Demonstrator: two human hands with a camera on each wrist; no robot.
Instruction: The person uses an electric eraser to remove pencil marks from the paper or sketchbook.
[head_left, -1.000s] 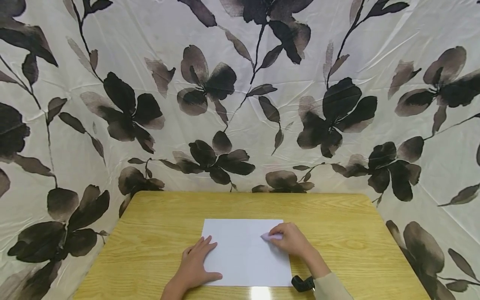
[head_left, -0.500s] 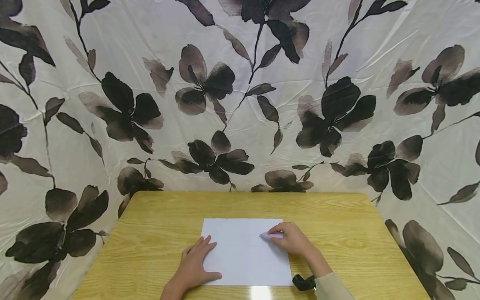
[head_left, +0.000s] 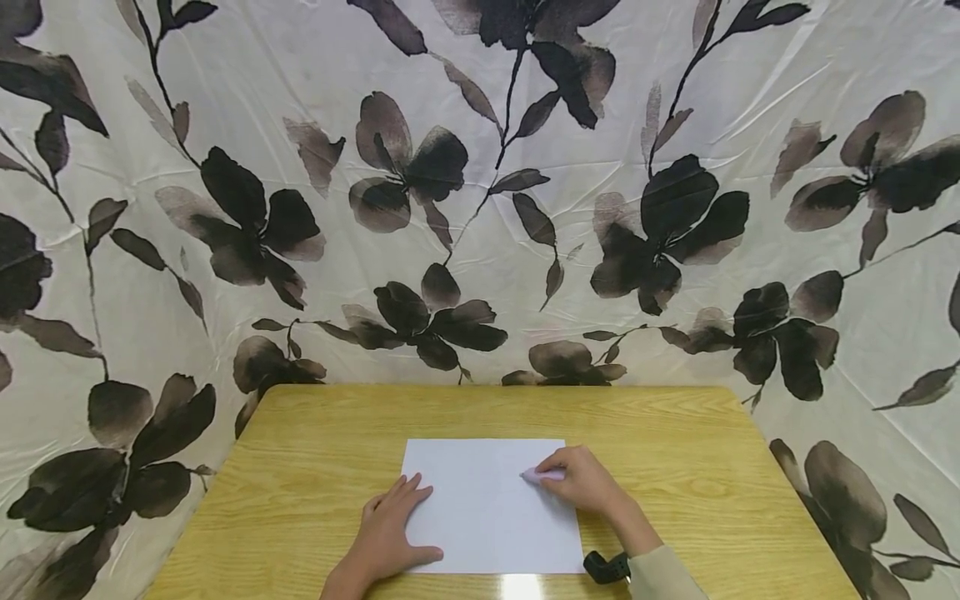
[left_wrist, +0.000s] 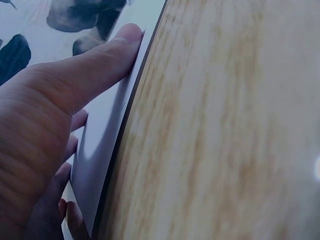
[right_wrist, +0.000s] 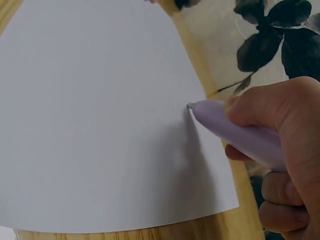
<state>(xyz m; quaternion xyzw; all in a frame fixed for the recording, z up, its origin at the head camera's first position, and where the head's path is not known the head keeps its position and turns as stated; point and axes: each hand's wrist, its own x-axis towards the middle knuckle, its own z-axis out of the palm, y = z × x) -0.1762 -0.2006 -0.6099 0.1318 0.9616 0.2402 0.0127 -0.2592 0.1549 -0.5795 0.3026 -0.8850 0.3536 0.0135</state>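
Left hand [head_left: 386,527]: fingers spread apart, resting along the left edge of the white paper [head_left: 480,512], which lies on the wooden table [head_left: 690,467]. Right hand [head_left: 590,481] pinches a lilac pen [right_wrist: 245,131], tip at the sheet's upper right part (touching or just above, cannot tell). Risks, judged: light left-hand pressure, on one side only, could let the sheet pivot; a slack pinch could make the pen skid.

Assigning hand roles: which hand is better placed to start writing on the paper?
Likely the right hand: it holds the lilac pen, tip at the paper; the left hand rests on the paper's left edge.
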